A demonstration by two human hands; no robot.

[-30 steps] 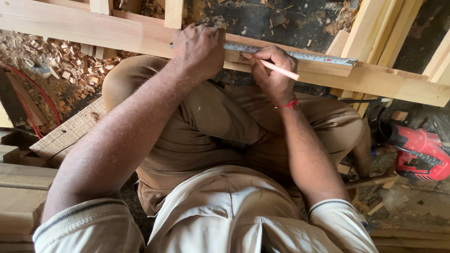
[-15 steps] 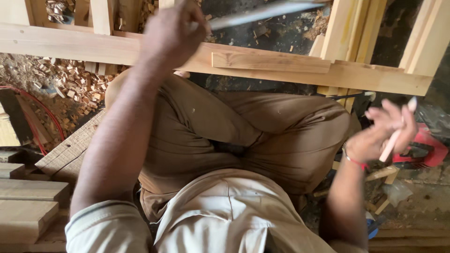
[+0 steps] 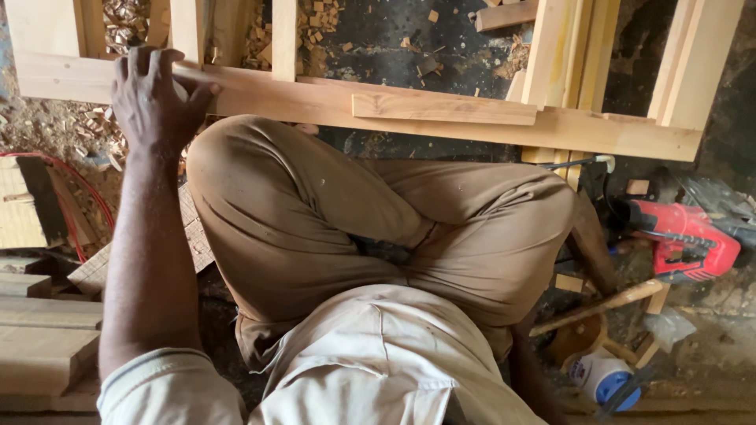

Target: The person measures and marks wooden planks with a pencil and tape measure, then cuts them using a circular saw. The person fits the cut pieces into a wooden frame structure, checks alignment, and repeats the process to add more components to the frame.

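Note:
I sit cross-legged on the floor, knees under a long pale wooden rail (image 3: 614, 134) that runs across the view and belongs to a frame with upright slats (image 3: 283, 35). My left hand (image 3: 153, 98) grips the rail's left part, fingers curled over its far edge and thumb lying along the top. A shorter wooden strip (image 3: 441, 108) lies flat on the middle of the rail. My right hand is out of sight; only part of that forearm (image 3: 535, 374) shows, low beside my right thigh.
A red power tool (image 3: 681, 236) lies on the floor at right. Near it are a wooden handle (image 3: 598, 305) and a white and blue container (image 3: 602, 378). Stacked planks (image 3: 39, 338) and a red cable (image 3: 87, 197) sit at left. Wood chips (image 3: 126, 16) cover the ground behind the frame.
My left hand lifted the metal ruler off the rail, then came down left to grip the rail; the ruler is gone from view. My right hand with the pencil swung right and out of sight.

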